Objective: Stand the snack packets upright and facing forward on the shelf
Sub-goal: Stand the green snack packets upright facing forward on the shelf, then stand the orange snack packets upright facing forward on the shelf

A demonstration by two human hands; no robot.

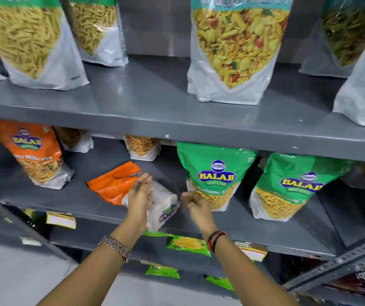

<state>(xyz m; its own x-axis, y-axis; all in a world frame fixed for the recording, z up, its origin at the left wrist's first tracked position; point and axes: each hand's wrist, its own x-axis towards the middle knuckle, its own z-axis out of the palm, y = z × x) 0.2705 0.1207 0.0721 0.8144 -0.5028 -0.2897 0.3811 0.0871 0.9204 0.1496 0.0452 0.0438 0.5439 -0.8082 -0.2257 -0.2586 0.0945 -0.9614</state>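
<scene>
Just beyond both hands (166, 198), toppled orange packet (115, 184)

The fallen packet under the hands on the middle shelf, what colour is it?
Orange at its top end, white at the bottom, seen in the head view: fallen packet.

Grey metal shelving (155, 100) fills view, painted boards stacked in tiers, front lips (221, 138) chipped here and there with small white specks. Upper board glossy, catching soft overhead light in pale streaks. Grey back panel (155, 25) behind top tier, plain, seam running vertically. Perforated slotted upright (342, 259) angles across lower right corner. Second rack edge at far left, darker, in shadow. Pale floor (11, 272) visible lower left, smooth, lightly lit.
</scene>
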